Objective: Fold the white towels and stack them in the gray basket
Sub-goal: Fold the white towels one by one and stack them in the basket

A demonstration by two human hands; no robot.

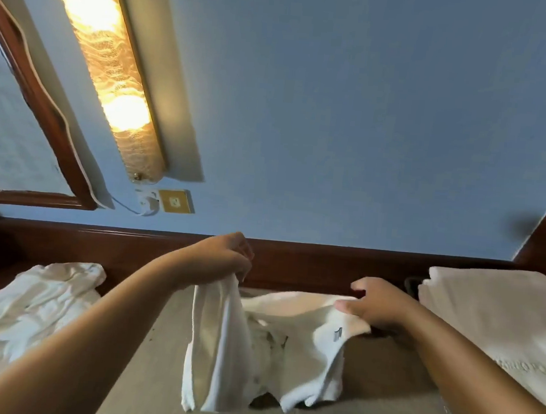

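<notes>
Hands lift a white towel [267, 343] over the tan surface [376, 371]: left hand [225, 258] pinches one corner high, right hand [378, 305] grips the opposite edge. Crumpled linen [28, 311] lies left; folded towels [498, 319] stack right, seemingly hiding the basket.

A soft, matt terry cloth is seen in the white towel [290, 342]; polished dark wood in the headboard [131, 248]; textured glass in the lamp [112, 73].
</notes>
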